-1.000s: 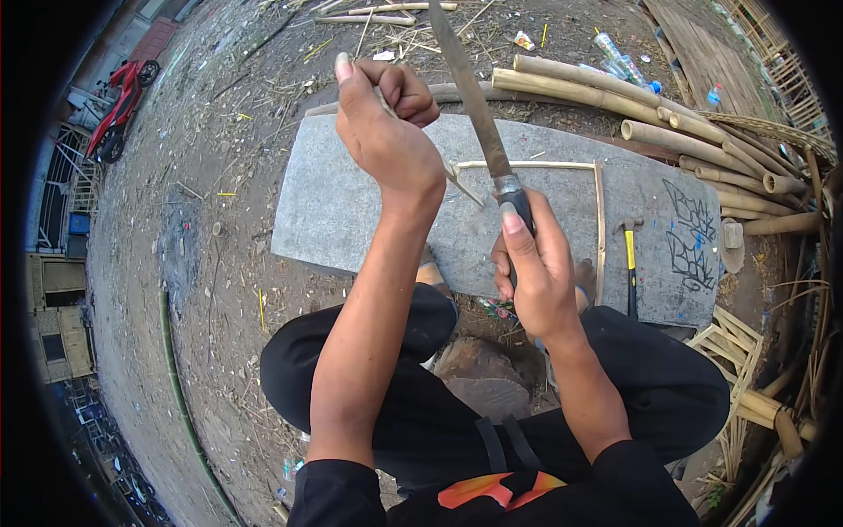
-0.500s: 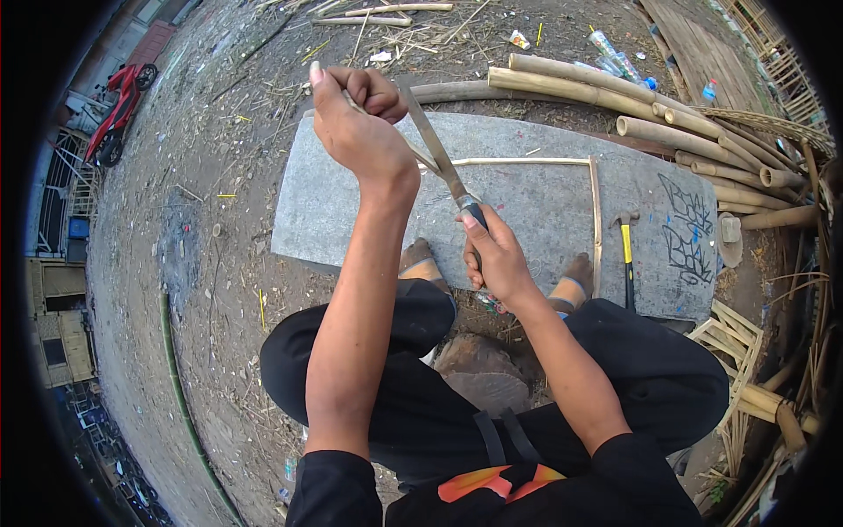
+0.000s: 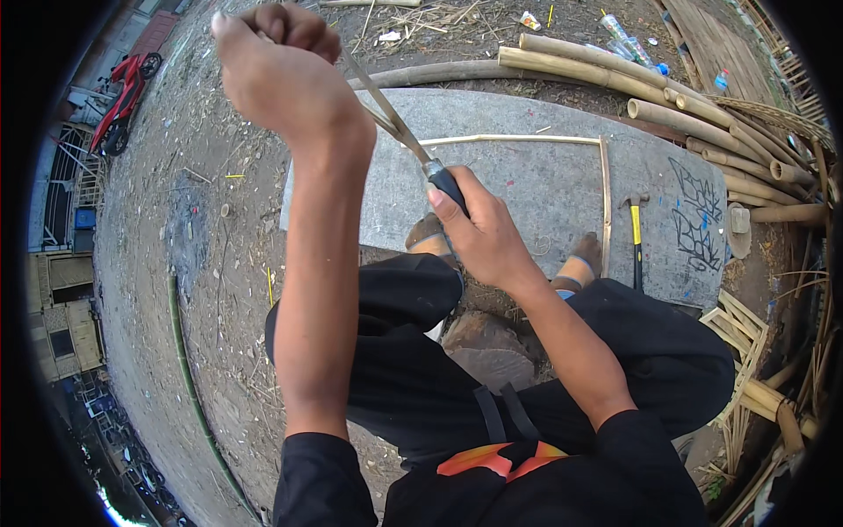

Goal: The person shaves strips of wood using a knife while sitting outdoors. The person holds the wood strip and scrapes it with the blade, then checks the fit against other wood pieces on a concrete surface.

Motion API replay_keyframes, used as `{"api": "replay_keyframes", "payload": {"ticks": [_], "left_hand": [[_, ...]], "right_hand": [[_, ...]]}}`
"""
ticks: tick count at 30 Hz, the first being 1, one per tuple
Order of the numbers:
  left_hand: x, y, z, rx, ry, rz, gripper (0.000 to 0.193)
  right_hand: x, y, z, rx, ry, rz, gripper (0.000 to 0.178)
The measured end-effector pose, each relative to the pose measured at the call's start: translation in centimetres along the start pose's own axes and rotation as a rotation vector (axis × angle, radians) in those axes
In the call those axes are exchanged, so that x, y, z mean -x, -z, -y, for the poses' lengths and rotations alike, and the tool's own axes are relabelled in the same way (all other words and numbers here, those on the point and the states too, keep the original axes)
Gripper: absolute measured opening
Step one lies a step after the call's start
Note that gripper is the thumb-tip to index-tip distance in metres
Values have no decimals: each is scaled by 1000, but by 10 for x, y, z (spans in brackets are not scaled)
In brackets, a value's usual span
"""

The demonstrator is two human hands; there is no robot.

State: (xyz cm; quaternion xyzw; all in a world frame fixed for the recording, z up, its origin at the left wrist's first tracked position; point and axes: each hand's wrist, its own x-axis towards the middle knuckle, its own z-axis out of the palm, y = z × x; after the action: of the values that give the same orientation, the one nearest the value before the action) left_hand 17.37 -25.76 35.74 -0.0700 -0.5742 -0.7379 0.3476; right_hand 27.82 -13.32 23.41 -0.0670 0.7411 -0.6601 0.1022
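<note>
"So, how are the two hands being used?"

"By the right hand (image 3: 479, 230), a knife (image 3: 450, 187) is gripped at its dark handle, with the fingers wrapped round it. The left hand (image 3: 290, 79) is raised ahead and to the left, fingers curled in, thumb lifted; a thin strip (image 3: 375, 113) seems to be pinched there, though most of that grip is hidden by the hand itself."

"And where is the strip met by the blade?"

"Between the hands, near the handle, the strip is crossed by the blade at a slant. How deeply it is bitten, if at all, cannot be told."

"How is such a stroke best made?"

"The blade should be laid nearly flat and only light shavings taken, with the strip held taut. Care is needed with the left wrist, since the upper part of the blade lies just beside it."

"What is found round about?"

"Past the right hand, two thin sticks (image 3: 605, 193) are laid at a corner on a grey slab (image 3: 527, 189). To that hand's right, a hammer (image 3: 637, 241) is set down; farther ahead, bamboo poles (image 3: 588, 75) are piled."
</note>
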Motion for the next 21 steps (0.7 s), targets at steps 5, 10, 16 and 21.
{"api": "replay_keyframes", "payload": {"ticks": [5, 10, 16, 21], "left_hand": [[-29, 21, -17, -148, -28, 121, 31], [-31, 108, -3, -139, -37, -91, 33], [-27, 171, 17, -224, -60, -194, 35], [-26, 215, 16, 29, -68, -131, 32]], "right_hand": [[-33, -27, 1, -75, -22, 114, 37], [-81, -69, -12, 130, 9, 335, 35], [-99, -103, -41, 252, 11, 536, 48], [-107, -139, -48, 221, 105, 570, 42]]}}
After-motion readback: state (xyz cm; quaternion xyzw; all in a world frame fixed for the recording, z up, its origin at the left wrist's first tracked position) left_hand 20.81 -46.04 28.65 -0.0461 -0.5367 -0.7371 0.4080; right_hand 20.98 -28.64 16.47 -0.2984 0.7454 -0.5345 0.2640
